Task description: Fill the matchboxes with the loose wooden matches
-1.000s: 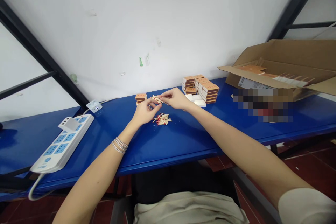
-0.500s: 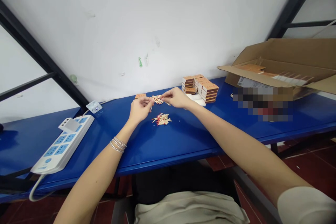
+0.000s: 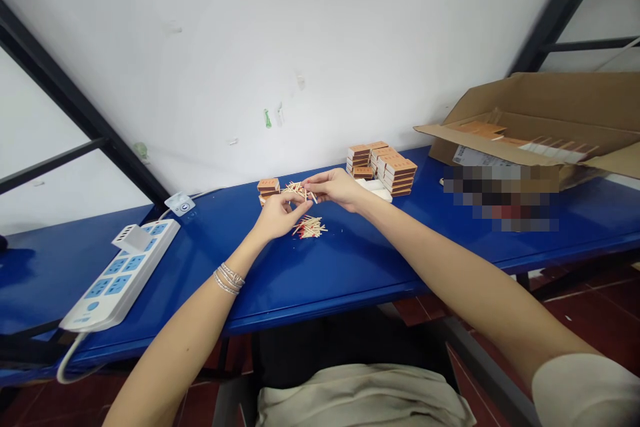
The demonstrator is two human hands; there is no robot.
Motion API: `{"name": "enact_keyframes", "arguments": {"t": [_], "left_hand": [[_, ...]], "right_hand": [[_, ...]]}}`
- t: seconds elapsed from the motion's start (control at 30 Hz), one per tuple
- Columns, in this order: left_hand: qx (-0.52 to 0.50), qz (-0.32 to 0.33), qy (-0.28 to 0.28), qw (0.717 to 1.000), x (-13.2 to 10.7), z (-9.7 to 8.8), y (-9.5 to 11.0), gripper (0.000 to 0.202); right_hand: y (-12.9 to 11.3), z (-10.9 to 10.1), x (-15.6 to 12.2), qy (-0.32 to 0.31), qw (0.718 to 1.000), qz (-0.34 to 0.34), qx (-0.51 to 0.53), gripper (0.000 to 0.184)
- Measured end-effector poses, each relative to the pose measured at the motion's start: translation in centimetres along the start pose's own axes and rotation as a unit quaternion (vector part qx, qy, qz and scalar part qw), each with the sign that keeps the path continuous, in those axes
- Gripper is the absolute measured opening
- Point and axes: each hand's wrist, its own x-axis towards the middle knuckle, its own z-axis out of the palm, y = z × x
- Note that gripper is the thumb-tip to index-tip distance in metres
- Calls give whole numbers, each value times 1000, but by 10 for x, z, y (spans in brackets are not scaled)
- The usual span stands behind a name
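My left hand [image 3: 281, 213] is closed in a pinch, its fingertips almost meeting those of my right hand [image 3: 336, 188]. A few matches [image 3: 313, 197] show between the fingertips of both hands; how many each holds I cannot tell. Just behind the fingers is a loose pile of matches [image 3: 294, 188], partly covered by the hands. Nearer to me on the blue table lies another heap of matches [image 3: 311, 227] with red heads. Left of the rear pile, matchboxes [image 3: 269, 185] are stacked, their lower part hidden by my left hand.
Orange-topped matchboxes [image 3: 393, 163] stand in stacks at the back right, with white box trays [image 3: 376, 191] before them. An open cardboard box [image 3: 565, 107] sits on the right. A white power strip [image 3: 123, 277] lies on the left of the blue table [image 3: 320, 280].
My left hand has moved right and slightly nearer to me, bringing its fingertips to my right hand's. The matchboxes at the left show more fully. My right hand has shifted slightly.
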Motion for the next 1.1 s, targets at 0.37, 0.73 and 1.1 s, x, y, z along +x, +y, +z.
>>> {"name": "enact_keyframes", "arguments": {"t": [0.37, 0.73, 1.1], "left_hand": [[-5, -17, 109, 994, 6, 2, -14, 32], [-211, -138, 34, 967, 5, 6, -4, 27], [-2, -6, -32, 999, 0, 11, -3, 30]], "right_hand": [[4, -1, 4, -3, 1000, -24, 4, 16], [0, -2, 2, 21, 999, -29, -8, 13], [9, -1, 4, 20, 995, -69, -62, 19]]}}
